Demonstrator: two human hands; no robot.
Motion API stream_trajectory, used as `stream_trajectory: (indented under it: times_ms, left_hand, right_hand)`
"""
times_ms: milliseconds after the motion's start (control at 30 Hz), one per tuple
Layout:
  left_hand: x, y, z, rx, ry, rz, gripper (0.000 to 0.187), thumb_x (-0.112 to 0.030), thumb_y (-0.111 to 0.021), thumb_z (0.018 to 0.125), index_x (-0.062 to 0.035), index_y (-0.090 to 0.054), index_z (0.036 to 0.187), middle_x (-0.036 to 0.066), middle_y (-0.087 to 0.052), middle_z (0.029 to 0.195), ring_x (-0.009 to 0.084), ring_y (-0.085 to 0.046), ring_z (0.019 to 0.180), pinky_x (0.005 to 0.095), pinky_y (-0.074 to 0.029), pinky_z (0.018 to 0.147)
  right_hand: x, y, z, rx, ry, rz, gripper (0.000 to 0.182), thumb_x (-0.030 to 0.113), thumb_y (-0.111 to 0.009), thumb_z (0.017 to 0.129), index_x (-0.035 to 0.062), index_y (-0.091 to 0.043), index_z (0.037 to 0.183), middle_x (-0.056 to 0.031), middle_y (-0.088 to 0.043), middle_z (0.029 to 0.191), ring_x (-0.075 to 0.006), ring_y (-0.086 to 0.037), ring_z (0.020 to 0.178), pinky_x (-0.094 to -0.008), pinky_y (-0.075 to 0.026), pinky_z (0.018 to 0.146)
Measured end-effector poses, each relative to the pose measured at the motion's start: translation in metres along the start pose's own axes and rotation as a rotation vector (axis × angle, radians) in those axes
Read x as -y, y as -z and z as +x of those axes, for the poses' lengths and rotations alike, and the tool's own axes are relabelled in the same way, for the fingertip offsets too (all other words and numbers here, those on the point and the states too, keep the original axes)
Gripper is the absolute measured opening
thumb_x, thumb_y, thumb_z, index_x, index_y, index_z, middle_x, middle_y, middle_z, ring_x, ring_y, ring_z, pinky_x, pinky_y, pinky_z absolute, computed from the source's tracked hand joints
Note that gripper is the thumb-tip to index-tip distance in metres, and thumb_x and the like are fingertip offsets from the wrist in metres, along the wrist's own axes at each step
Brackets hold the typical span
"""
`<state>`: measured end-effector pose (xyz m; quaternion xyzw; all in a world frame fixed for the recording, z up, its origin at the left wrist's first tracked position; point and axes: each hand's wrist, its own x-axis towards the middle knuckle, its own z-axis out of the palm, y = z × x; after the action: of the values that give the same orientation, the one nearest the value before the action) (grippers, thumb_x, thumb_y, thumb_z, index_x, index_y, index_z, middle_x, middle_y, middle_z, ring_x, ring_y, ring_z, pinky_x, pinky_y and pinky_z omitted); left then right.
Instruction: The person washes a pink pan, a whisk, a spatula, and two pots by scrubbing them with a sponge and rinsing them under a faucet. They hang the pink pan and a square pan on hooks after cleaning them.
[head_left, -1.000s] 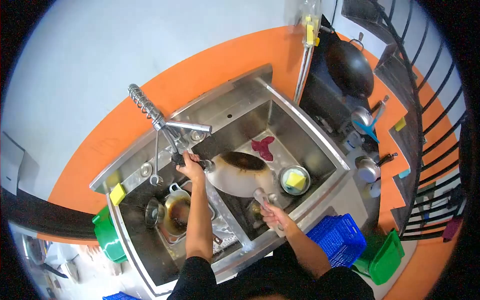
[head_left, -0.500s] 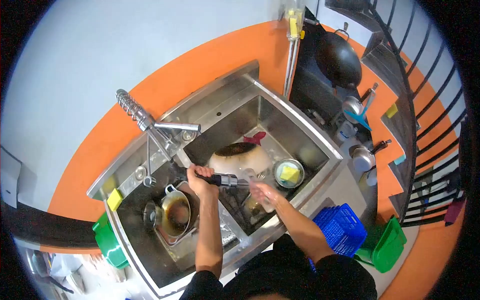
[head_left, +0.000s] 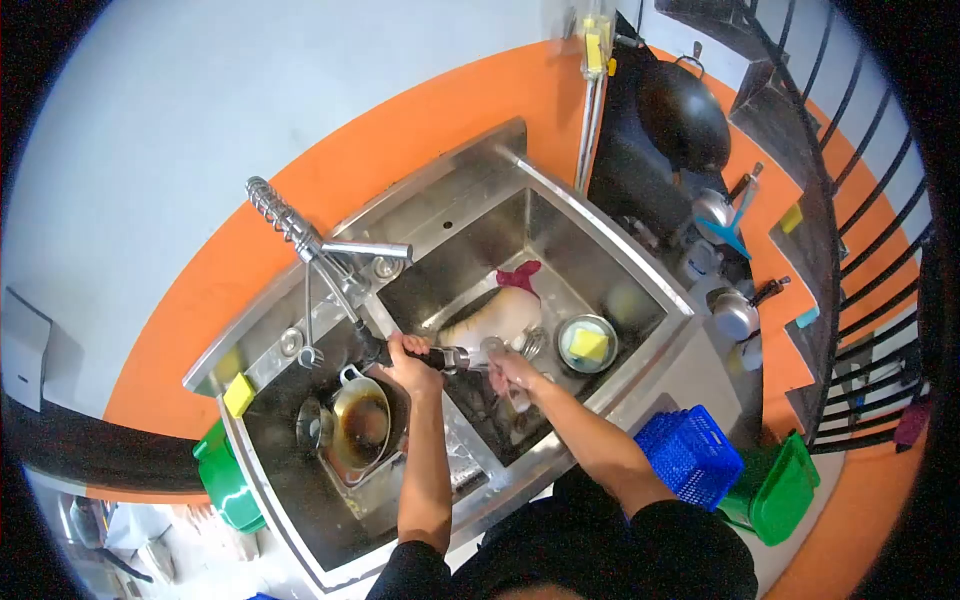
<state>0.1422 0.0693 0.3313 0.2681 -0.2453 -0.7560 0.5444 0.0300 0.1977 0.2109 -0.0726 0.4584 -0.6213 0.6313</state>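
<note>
My left hand is wrapped round the black grip of the pull-down spray faucet, which points right over the right basin. In front of its nozzle, my right hand is closed on a clear elongated item, its exact kind blurred. Behind the hands, a scorched whitish pot lies tilted in the basin, partly hidden. To the right sits a steel bowl with a yellow sponge in it. Dark red cloth lies near the back of the basin.
The left basin holds a stained pot and a glass lid-like piece. Another yellow sponge rests on the left rim. A blue basket and green bins stand at right. A wok hangs by the stairs.
The whitish pot has tipped, so its dark part no longer shows as before. My right hand and the clear item have shifted slightly; my left hand keeps its grip. The view has moved a little.
</note>
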Motion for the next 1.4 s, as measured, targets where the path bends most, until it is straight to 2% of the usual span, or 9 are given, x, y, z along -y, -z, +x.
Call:
stream_trajectory:
  times_ms: [67, 200, 500, 767, 867, 1033, 1100, 1267, 1400]
  left_hand:
    - [0.001, 0.004, 0.006, -0.014, 0.042, -0.033, 0.03, -0.02, -0.049, 0.087, -0.0124, -0.035, 0.061, -0.001, -0.033, 0.054, 0.0121, -0.033, 0.048, 0.0278, -0.032, 0.05]
    - [-0.002, -0.01, 0.003, 0.025, 0.014, -0.095, 0.026, -0.013, -0.05, 0.087, -0.0091, -0.038, 0.064, 0.0, -0.034, 0.053, 0.0116, -0.034, 0.046, 0.0266, -0.032, 0.046]
    - [0.023, -0.007, 0.004, 0.068, -0.133, 0.173, 0.022, -0.01, -0.052, 0.089, -0.0084, -0.041, 0.07, 0.0, -0.036, 0.054, 0.0108, -0.034, 0.048, 0.0273, -0.033, 0.048]
    - [0.054, -0.01, 0.034, 0.021, 0.016, 0.025, 0.028, -0.015, -0.049, 0.089, -0.0087, -0.039, 0.064, 0.0, -0.035, 0.052, 0.0119, -0.034, 0.047, 0.0274, -0.034, 0.048]
    - [0.059, -0.034, 0.045, -0.139, -0.094, 0.031, 0.032, -0.014, -0.05, 0.086, -0.0089, -0.037, 0.057, 0.002, -0.037, 0.049, 0.0136, -0.035, 0.043, 0.0271, -0.035, 0.047]
    - [0.059, -0.044, 0.059, -0.079, -0.189, 0.051, 0.034, -0.013, -0.051, 0.086, -0.0069, -0.037, 0.055, 0.003, -0.037, 0.049, 0.0146, -0.035, 0.042, 0.0285, -0.035, 0.046]
    - [0.05, -0.044, 0.051, -0.092, -0.013, 0.011, 0.033, -0.012, -0.05, 0.085, -0.0063, -0.038, 0.055, 0.003, -0.038, 0.049, 0.0151, -0.037, 0.042, 0.0293, -0.036, 0.045]
    - [0.048, -0.035, 0.006, -0.094, 0.103, 0.217, 0.031, -0.012, -0.049, 0.084, -0.0087, -0.038, 0.055, 0.003, -0.039, 0.049, 0.0156, -0.036, 0.044, 0.0307, -0.037, 0.048]
    - [0.043, -0.041, 0.002, -0.087, 0.18, 0.066, 0.032, -0.012, -0.05, 0.085, -0.0091, -0.037, 0.056, 0.002, -0.036, 0.05, 0.0145, -0.036, 0.046, 0.0296, -0.035, 0.049]
  right_hand:
    - [0.005, -0.014, -0.022, -0.195, 0.046, -0.656, 0.038, 0.029, -0.043, 0.089, -0.0044, -0.057, 0.078, -0.0185, -0.058, 0.065, -0.0299, -0.061, 0.059, -0.041, -0.047, 0.051]
    - [-0.017, -0.011, -0.027, -0.538, 0.157, -1.171, 0.034, 0.026, -0.048, 0.084, -0.0056, -0.059, 0.091, -0.0288, -0.06, 0.088, -0.0432, -0.059, 0.088, -0.0498, -0.045, 0.079]
    - [-0.026, -0.013, -0.08, -0.654, 0.254, -1.395, 0.038, 0.015, -0.068, 0.066, -0.0041, -0.055, 0.096, -0.0294, -0.06, 0.085, -0.0424, -0.059, 0.084, -0.0477, -0.047, 0.077]
    - [-0.037, -0.027, -0.116, -0.609, 0.098, -1.382, 0.039, 0.014, -0.065, 0.068, -0.0012, -0.053, 0.102, -0.0288, -0.06, 0.084, -0.0434, -0.059, 0.084, -0.0483, -0.047, 0.077]
    - [-0.044, -0.031, -0.126, -0.605, 0.089, -1.358, 0.04, 0.015, -0.064, 0.069, -0.0014, -0.051, 0.103, -0.0286, -0.06, 0.084, -0.0436, -0.058, 0.084, -0.0485, -0.047, 0.077]
    - [-0.048, -0.024, -0.138, -0.615, 0.181, -1.338, 0.038, 0.013, -0.063, 0.069, -0.0022, -0.051, 0.102, -0.029, -0.06, 0.077, -0.0447, -0.059, 0.077, -0.0512, -0.047, 0.073]
    - [-0.049, -0.017, -0.138, -0.619, 0.167, -1.377, 0.038, 0.012, -0.063, 0.069, -0.0023, -0.051, 0.102, -0.0291, -0.06, 0.076, -0.0449, -0.059, 0.076, -0.0511, -0.047, 0.072]
    - [-0.029, -0.021, -0.143, -0.616, 0.164, -1.425, 0.035, 0.01, -0.062, 0.07, -0.005, -0.05, 0.099, -0.029, -0.06, 0.076, -0.0441, -0.06, 0.078, -0.0514, -0.048, 0.073]
    - [-0.014, -0.002, -0.141, -0.678, 0.116, -1.557, 0.032, 0.013, -0.067, 0.066, -0.0041, -0.055, 0.09, -0.0248, -0.062, 0.076, -0.0413, -0.062, 0.077, -0.0489, -0.049, 0.072]
